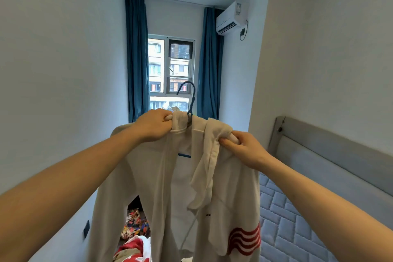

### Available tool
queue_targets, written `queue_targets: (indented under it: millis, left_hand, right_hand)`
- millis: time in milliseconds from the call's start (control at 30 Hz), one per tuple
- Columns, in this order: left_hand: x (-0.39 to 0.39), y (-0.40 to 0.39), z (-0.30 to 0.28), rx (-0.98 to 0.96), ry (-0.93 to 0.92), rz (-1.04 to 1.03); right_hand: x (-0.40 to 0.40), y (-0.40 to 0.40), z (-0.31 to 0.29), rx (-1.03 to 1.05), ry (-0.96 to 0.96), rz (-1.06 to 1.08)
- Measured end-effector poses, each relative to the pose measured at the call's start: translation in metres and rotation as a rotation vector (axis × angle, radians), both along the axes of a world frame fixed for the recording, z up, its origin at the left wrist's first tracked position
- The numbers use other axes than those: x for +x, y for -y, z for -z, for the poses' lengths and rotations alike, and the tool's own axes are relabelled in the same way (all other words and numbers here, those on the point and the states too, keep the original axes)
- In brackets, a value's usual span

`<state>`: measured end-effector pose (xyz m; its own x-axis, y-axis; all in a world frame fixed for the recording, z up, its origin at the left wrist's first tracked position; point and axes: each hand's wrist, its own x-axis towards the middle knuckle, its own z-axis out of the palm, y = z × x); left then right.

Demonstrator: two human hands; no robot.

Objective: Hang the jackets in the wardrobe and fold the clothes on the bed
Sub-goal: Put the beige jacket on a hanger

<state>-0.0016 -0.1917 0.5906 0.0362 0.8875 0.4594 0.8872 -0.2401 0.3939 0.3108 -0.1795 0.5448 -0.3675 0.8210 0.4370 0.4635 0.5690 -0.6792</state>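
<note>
Clothes [136, 234] lie in a loose, unfolded heap at the lower left, multicoloured and red pieces mixed, low down beside the bed; whether they rest on the bed or on the floor cannot be told. Judged from this, the folding is not yet begun for these items.

The left hand [154, 124] is raised at chest height, its fingers [168, 118] curled and clamped on a bunch of white fabric at the jacket's left shoulder, just beside the collar.

The jacket [180, 187] is white, with red wavy stripes low on its right side. It hangs open-fronted between the two hands, held up in mid-air in front of the window [171, 66]. A blue hanger [189, 100] sits inside it: the hook stands clear above the collar, and a short length of the bar shows through the open front. The hood or a loose fold is draped forward over the right shoulder, so the garment does not yet appear seated squarely.

The right hand [244, 149] has its fingers [226, 141] curled and pinching fabric at the right shoulder.

The bed [297, 208], with quilted mattress and grey headboard, lies at the right.

No wardrobe is in view. Assessment: this jacket is on its hanger but not yet hung; straightening, carrying to the wardrobe and hooking on remain, then the folding.
</note>
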Motion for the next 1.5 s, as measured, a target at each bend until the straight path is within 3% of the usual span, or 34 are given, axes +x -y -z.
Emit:
queue_targets:
  millis: [233,333,400,467,567,733,867,933,1000,1067,1200,1367,1500]
  left_hand:
    - [0.003,0.021,-0.004,-0.058,0.114,0.158]
    - [0.001,0.033,0.002,0.284,0.077,0.048]
    - [0.018,0.039,0.011,0.379,0.020,-0.019]
    - [0.037,0.039,0.021,0.247,0.003,-0.061]
    - [0.052,0.026,0.026,0.017,0.182,-0.025]
    - [0.081,0.025,0.016,0.145,0.364,0.208]
    - [0.085,0.032,0.022,0.016,0.249,0.218]
    - [0.088,0.040,0.036,0.140,0.238,0.103]
    - [0.099,0.044,0.057,0.244,0.115,0.054]
    - [0.110,0.040,0.072,0.200,0.022,0.023]
    - [0.108,0.020,0.060,0.180,0.194,0.034]
    - [0.079,0.008,0.042,0.191,0.556,0.181]
    - [0.071,0.009,0.057,0.130,0.612,0.207]
  right_hand:
    - [0.009,0.006,0.007,0.024,-0.160,0.077]
    - [0.019,0.006,0.012,0.019,-0.221,0.134]
    - [0.019,0.006,0.012,0.021,-0.233,0.151]
    - [0.013,0.007,0.010,0.033,-0.238,0.149]
    - [0.004,0.006,0.006,0.030,-0.256,0.142]
    - [-0.002,0.001,0.005,0.020,-0.199,0.161]
    - [0.009,-0.005,0.011,-0.035,-0.313,0.221]
    - [0.012,-0.006,0.012,-0.067,-0.378,0.236]
    - [0.009,-0.006,0.012,-0.099,-0.408,0.228]
    - [0.000,-0.005,0.012,-0.110,-0.416,0.219]
    - [-0.012,-0.003,0.011,-0.092,-0.383,0.152]
    - [0.009,-0.003,0.018,-0.087,-0.279,0.132]
    - [0.012,-0.001,0.025,-0.152,-0.224,0.144]
